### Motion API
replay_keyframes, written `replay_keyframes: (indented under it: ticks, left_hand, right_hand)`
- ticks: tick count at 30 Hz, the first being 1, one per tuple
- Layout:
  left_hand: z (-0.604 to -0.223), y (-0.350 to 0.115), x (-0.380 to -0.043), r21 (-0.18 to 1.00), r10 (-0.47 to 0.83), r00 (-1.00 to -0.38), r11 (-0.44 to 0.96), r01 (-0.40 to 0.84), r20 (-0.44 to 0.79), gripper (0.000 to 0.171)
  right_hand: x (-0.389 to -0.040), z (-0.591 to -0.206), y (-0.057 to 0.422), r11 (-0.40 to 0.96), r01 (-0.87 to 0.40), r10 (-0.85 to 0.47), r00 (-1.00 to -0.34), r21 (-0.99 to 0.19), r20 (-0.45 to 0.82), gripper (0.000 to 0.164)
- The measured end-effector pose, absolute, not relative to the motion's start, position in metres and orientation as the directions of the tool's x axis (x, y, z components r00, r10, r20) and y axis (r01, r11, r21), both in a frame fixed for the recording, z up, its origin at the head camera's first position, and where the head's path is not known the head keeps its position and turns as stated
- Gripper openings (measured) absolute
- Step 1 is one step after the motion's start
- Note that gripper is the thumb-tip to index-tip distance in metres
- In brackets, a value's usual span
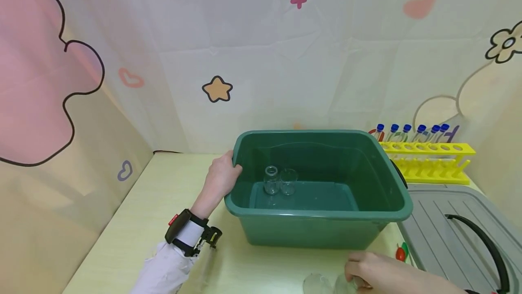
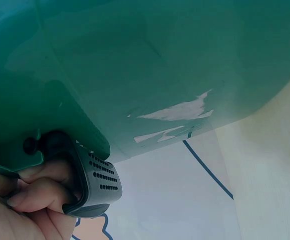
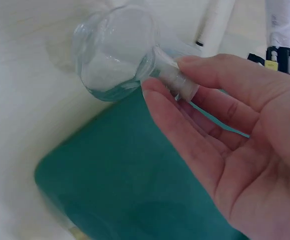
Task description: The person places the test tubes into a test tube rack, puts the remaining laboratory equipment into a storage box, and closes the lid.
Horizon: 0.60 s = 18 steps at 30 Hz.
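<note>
Glass, clear and smooth, forms the round-bellied flask [image 3: 116,62] whose short neck the right hand [image 1: 373,267] pinches between thumb and fingers. The flask is in front of the green tub [image 1: 306,230], at the near edge of the head view; whether its base touches the worktop [image 1: 130,239] I cannot tell. It should prove light, rigid and fragile, and its polished belly slippery, so the narrow neck seems the surest place to hold, with a gentle pinch rather than a squeeze. Another glass vessel [image 1: 316,284] sits just beside it, partly cut off by the frame.

The left hand [image 1: 219,175] grips the tub's left end, its fingers curled round a dark handle [image 2: 104,182] dotted with rows of small holes. The tub looks like moulded plastic, glossy, with rounded corners and a rolled rim; it will likely feel stiff, slightly springy and fairly light, best steadied at handle or rim. A torn whitish label [image 2: 177,111] clings to its outside. On its floor, close together towards the left, are a small glass bottle [image 1: 271,183] with a thick ringed lip and a thinner-looking glass cup [image 1: 288,184].
</note>
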<state>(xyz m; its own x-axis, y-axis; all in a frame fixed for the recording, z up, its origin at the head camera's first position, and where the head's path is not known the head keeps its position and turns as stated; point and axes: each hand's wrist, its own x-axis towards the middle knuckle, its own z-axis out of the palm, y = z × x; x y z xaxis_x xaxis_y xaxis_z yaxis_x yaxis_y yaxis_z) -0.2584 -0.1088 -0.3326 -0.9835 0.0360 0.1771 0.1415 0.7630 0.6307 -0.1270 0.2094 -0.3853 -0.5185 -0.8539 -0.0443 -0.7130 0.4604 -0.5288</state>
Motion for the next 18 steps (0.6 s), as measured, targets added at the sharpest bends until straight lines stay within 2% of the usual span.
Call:
replay_keyframes:
  ticks: [3, 8, 13, 18]
  left_hand:
    - [-0.333, -0.109, -0.258, 0.63, 0.035, -0.984, 0.764, 0.141, 0.177, 0.013]
    - [-0.332, -0.109, -0.258, 0.633, 0.038, -0.984, 0.761, 0.142, 0.175, 0.013]
    - [-0.332, -0.109, -0.258, 0.635, 0.039, -0.985, 0.76, 0.138, 0.168, 0.013]
    - [-0.332, -0.109, -0.258, 0.634, 0.042, -0.984, 0.76, 0.143, 0.172, 0.014]
  right_hand:
    - [-0.125, -0.376, 0.212, 0.481, -0.666, -0.838, -0.541, -0.57, -0.076, 0.019]
    - [-0.124, -0.357, 0.216, 0.436, -0.69, -0.852, -0.523, -0.578, -0.02, 0.018]
    - [-0.122, -0.335, 0.219, 0.426, -0.666, -0.844, -0.537, -0.613, -0.003, 0.013]
    - [-0.122, -0.308, 0.22, 0.349, -0.709, -0.854, -0.51, -0.612, 0.104, 0.014]
